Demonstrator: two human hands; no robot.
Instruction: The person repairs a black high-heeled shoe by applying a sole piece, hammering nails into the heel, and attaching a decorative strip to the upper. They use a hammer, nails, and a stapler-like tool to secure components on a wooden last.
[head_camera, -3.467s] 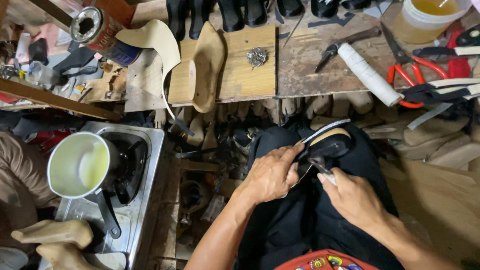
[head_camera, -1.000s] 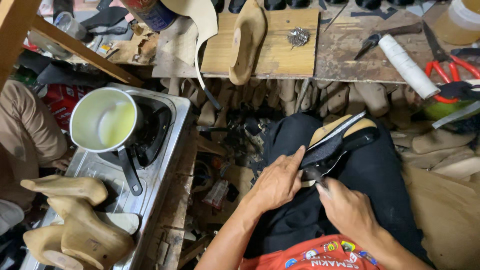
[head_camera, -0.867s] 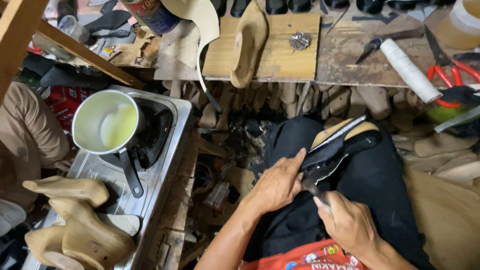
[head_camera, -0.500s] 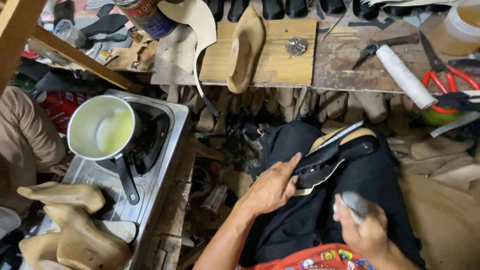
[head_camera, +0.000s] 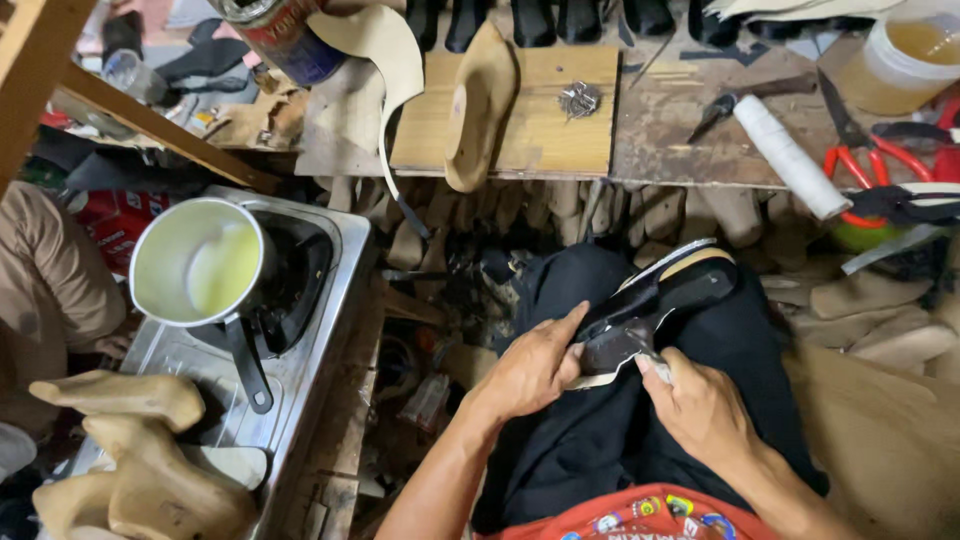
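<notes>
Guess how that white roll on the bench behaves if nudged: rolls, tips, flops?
The white roll lies on its side, a plain cylinder, so it would probably roll across the wooden bench. The red-handled scissors beside it may stop it. It looks tightly wound, so likely fairly stiff and light.

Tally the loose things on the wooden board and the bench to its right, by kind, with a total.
Wooden shoe last: 1
Clump of tacks: 1
White roll: 1
Red-handled scissors: 1
Pliers: 1
Bucket: 1
Total: 6
</notes>
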